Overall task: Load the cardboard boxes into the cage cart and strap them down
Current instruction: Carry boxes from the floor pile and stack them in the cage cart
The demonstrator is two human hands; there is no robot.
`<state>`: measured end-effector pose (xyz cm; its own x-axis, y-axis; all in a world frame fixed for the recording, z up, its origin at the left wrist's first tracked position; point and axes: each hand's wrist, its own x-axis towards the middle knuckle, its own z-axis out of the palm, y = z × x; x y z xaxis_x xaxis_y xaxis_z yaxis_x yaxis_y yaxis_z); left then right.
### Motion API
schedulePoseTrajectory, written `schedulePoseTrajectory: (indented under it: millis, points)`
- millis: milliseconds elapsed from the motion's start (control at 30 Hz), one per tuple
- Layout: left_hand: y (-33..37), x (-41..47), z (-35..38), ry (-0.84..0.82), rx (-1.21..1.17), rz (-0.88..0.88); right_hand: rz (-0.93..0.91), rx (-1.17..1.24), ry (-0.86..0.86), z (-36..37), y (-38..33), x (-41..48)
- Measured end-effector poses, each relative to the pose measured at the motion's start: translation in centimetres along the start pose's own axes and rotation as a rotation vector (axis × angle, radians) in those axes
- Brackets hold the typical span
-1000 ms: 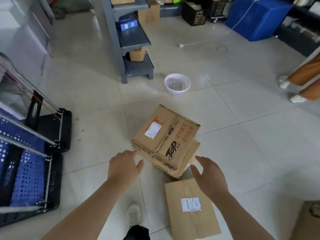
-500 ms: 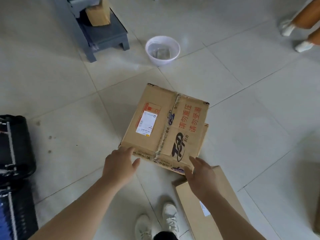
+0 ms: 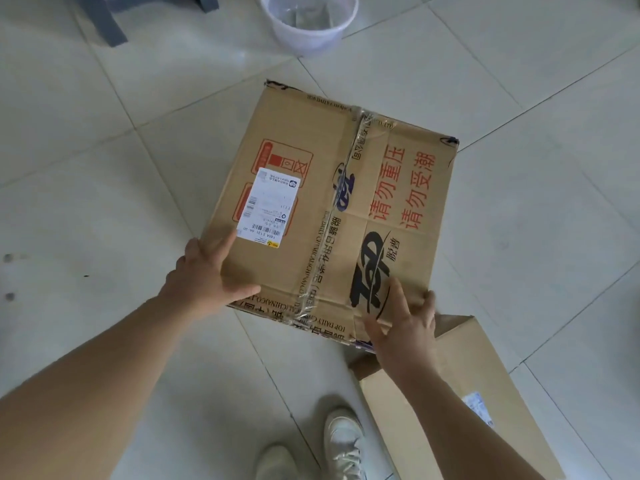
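Observation:
A large taped cardboard box (image 3: 332, 202) with red and black print and a white shipping label fills the centre of the head view. My left hand (image 3: 204, 275) grips its near-left corner, one finger on top and the thumb along the near edge. At the near-right corner my right hand (image 3: 401, 327) holds on, fingers over the top face and thumb on the front. A plain cardboard box (image 3: 460, 386) with a white label lies on the floor at the lower right, touching the big box's near corner. The cage cart is out of view.
A white plastic basin (image 3: 308, 26) stands on the tiled floor beyond the box. A grey shelf foot (image 3: 107, 26) shows at the top left. My white shoes (image 3: 343, 441) are just in front of the boxes.
I have leaned in over the box, so it looks larger. Both hands went from hovering short of it to clasping its two near corners. The cart has dropped out of view.

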<state>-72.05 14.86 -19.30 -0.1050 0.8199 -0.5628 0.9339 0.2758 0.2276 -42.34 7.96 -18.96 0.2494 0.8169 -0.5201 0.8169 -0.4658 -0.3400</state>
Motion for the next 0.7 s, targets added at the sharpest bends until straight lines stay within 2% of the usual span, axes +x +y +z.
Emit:
schedulePoseTrajectory:
  millis: [133,367,467,700]
  points:
    - [-0.4,0.6,1.0,0.063,-0.095,0.014,0.052,0.126,0.012,0.9,0.7,1.0]
    - [0.6,-1.0,0.3,0.121,-0.129,0.002,0.053,0.090,0.141,-0.8,0.1,0.6]
    - [1.0,-3.1,-1.4,0.161,-0.155,-0.027,0.019,0.021,0.210,-3.0,-1.0,-0.5]
    - [0.8,-11.8,-8.2,0.198,-0.131,-0.155,-0.076,-0.038,0.184,-9.2,-5.0,-6.1]
